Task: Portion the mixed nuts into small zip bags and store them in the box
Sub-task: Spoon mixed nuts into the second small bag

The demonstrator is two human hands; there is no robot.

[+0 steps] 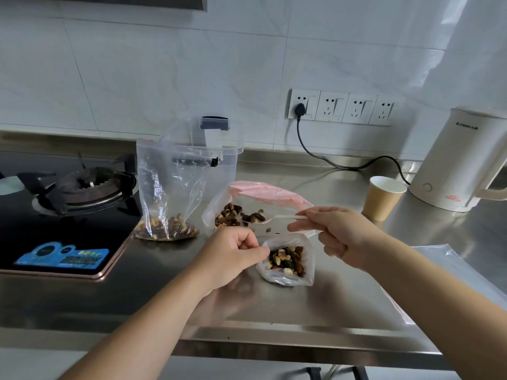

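A steel tabletop [315, 305] runs beneath a white tiled wall [192, 64], with a gas stove [68, 204] set at its left end and a cream electric kettle [455, 160] at the right, its black cord [343, 163] leading to the first of 4 wall sockets [345, 106]. At the rear stands a clear plastic box [227, 157] with a grey latch. In front of it an upright clear bag [168, 190] holds a shallow layer of mixed nuts at its bottom. Just right of that, a large zip bag [263, 198] with a pink seal lies open on its side, nuts [229, 215] spilling toward its mouth and a few loose pieces on the steel. A paper cup [384, 197] stands near the kettle. A flat stack of clear bags [450, 270] lies at the right edge. Near the centre a small zip bag [286, 260], already partly filled with nuts, rests on the tabletop. The left hand [233, 256] pinches the small bag's rim, fingers curled, holding its mouth open. The right hand [337, 234] grips the handle of a white plastic spoon [267, 219] between thumb and fingers; the spoon, loaded with nuts, hovers between the large bag and the small one.
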